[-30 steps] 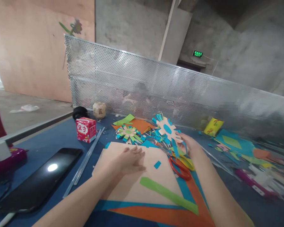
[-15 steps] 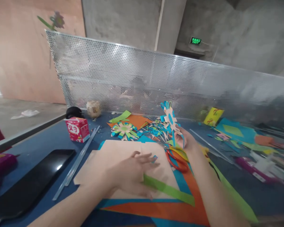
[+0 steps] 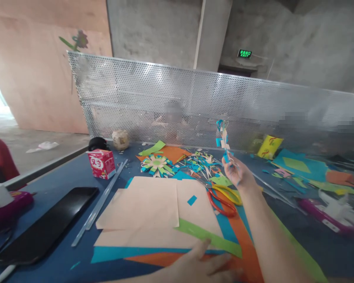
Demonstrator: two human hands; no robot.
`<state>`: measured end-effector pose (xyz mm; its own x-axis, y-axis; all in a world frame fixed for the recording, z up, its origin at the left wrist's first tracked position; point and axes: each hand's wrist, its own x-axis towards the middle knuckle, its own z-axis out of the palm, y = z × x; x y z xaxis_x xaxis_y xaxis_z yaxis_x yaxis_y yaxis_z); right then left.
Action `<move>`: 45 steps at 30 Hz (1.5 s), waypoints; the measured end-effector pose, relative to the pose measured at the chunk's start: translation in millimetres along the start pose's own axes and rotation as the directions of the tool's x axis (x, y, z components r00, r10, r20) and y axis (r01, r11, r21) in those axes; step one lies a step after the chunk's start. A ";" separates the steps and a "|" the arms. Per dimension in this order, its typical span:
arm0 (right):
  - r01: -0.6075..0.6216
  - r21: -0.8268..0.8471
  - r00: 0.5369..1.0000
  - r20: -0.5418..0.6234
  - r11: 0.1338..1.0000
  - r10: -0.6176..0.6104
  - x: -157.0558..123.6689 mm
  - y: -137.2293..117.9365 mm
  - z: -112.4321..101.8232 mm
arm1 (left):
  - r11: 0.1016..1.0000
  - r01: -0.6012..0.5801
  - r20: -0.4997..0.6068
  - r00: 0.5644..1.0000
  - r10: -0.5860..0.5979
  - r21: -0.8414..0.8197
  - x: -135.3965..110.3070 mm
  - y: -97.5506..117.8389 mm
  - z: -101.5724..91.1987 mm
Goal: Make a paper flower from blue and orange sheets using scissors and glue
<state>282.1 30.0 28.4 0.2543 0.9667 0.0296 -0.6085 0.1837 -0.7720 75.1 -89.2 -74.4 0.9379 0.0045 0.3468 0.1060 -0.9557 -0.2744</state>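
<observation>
My right hand (image 3: pixel 235 173) is raised above the blue table, fingers pinched on the lower end of a cut paper flower (image 3: pixel 223 139) in cream and blue, seen edge-on. My left hand (image 3: pixel 202 265) lies at the bottom edge with fingers spread flat on the orange sheet (image 3: pixel 177 261) and the green strip (image 3: pixel 209 237). Cream sheets (image 3: pixel 144 208) lie in front of it. Red and yellow scissors (image 3: pixel 224 198) rest just below my right wrist. A finished green and cream paper flower (image 3: pixel 157 163) lies further back among scraps.
A black phone (image 3: pixel 44 224) and clear sticks (image 3: pixel 102 200) lie at left, with a red carton (image 3: pixel 102 163) behind. Purple glue guns sit at far left (image 3: pixel 8 202) and right (image 3: pixel 321 214). A perforated metal screen (image 3: pixel 194 102) closes the back; people sit behind it. Coloured paper (image 3: pixel 295 169) covers the right.
My right hand lifted the cream and blue flower off the table and turned it edge-on. My left hand slid off the cream sheets back toward me, onto the orange sheet.
</observation>
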 end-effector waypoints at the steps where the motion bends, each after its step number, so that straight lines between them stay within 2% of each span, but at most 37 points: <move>1: -0.003 0.004 1.000 0.002 1.000 0.003 -0.3 0.4 -0.1 | 0.999 -0.012 -0.034 0.999 0.013 0.036 0.1 1.4 1.4; 4: -0.001 0.001 1.000 0.017 1.000 0.001 1.5 -0.6 0.2 | 0.997 0.001 -0.090 0.996 0.006 0.078 -0.5 -3.5 -10.4; 8: 0.019 -0.025 0.997 0.076 0.999 -0.017 7.7 -6.0 5.1 | 0.996 0.047 -0.078 0.996 -0.041 0.076 3.8 -11.5 -29.9; 13: 0.036 -0.076 0.983 0.181 0.996 -0.022 8.4 -6.8 13.5 | 0.991 0.091 -0.081 0.993 -0.084 0.096 11.3 -3.2 -21.1; 16: 0.027 -0.095 0.977 0.214 0.995 -0.006 5.3 -1.1 12.2 | 0.990 0.141 0.014 0.990 -0.141 0.013 3.5 -5.1 -29.5; 18: 0.014 -0.107 0.975 0.223 0.994 0.010 3.9 2.7 7.8 | 0.969 0.227 0.152 0.965 -0.212 -0.092 -7.7 -14.4 -44.8; 21: 0.001 -0.136 0.976 0.217 0.991 0.029 3.0 4.9 -0.2 | 0.894 0.444 0.301 0.862 -0.409 -0.057 -26.1 -32.5 -65.6; 23: -0.005 -0.163 0.978 0.206 0.987 0.039 1.2 5.4 -2.9 | 0.880 0.474 0.357 0.824 -0.439 -0.011 -35.3 -41.1 -71.5; 24: -0.013 -0.182 0.978 0.201 0.983 0.050 -0.5 6.4 -2.8 | 0.884 0.468 0.363 0.823 -0.437 0.004 -38.3 -43.7 -72.4; 29: -0.135 -0.331 0.959 0.193 0.934 0.207 -13.0 27.3 6.8 | 0.912 0.402 0.283 0.869 -0.406 0.076 -46.3 -42.5 -77.9; 32: -0.188 -0.397 0.945 0.176 0.898 0.276 -16.2 47.5 11.5 | 0.900 0.396 0.271 0.860 -0.433 0.182 -60.5 -34.0 -85.2; 33: -0.193 -0.410 0.943 0.173 0.891 0.284 -16.2 53.2 12.1 | 0.887 0.400 0.253 0.856 -0.452 0.231 -68.5 -30.3 -87.1; 34: -0.192 -0.420 0.942 0.173 0.887 0.287 -15.9 58.0 12.4 | 0.876 0.388 0.199 0.870 -0.451 0.288 -77.9 -26.3 -88.7; 35: -0.189 -0.430 0.942 0.175 0.883 0.286 -15.3 62.0 12.5 | 0.872 0.366 0.136 0.894 -0.427 0.325 -88.3 -22.4 -90.1; 37: -0.173 -0.452 0.943 0.180 0.875 0.279 -13.9 67.9 12.3 | 0.839 0.401 0.100 0.880 -0.465 0.368 -109.5 -16.4 -93.6; 40: -0.120 -0.489 0.952 0.189 0.864 0.239 -12.4 74.6 12.2 | 0.814 0.443 0.161 0.834 -0.528 0.375 -134.8 -14.5 -101.7; 43: -0.031 -0.511 0.967 0.204 0.859 0.156 -12.2 78.2 12.5 | 0.817 0.477 0.148 0.827 -0.542 0.325 -147.2 -19.3 -110.4; 45: 0.062 -0.518 0.977 0.206 0.853 0.054 -12.5 76.6 12.8 | 0.806 0.503 0.128 0.818 -0.561 0.313 -149.6 -22.7 -114.6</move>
<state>222.8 34.2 -23.0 0.0605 0.9912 0.1179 -0.1137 0.1242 -0.9857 -105.5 -101.9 -17.2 0.7502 0.5773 0.3224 0.6606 -0.6756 -0.3273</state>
